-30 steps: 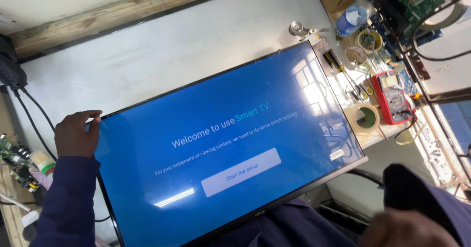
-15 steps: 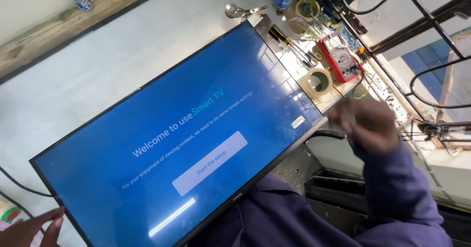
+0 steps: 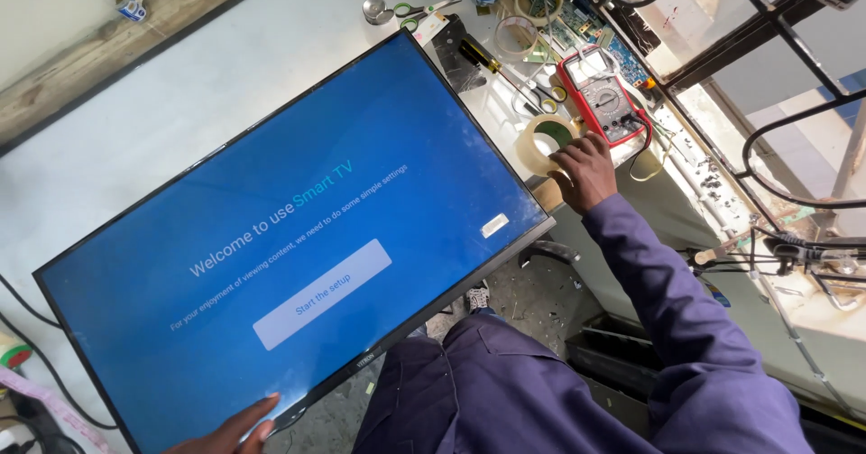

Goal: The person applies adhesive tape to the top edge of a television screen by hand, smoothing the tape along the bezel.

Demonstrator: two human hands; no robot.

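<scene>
Fingers of the right hand (image 3: 584, 167) curled onto the tape roll (image 3: 544, 141) at the bench's (image 3: 180, 102) right edge; left hand (image 3: 236, 429), spread, steadied the television (image 3: 289, 247).

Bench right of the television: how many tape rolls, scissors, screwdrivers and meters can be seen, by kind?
Tape rolls: 3 — one under the right hand at, one at, one at
Scissors: 2 — and
Screwdrivers: 1 —
Multimeters: 1 —
Total: 7
</scene>
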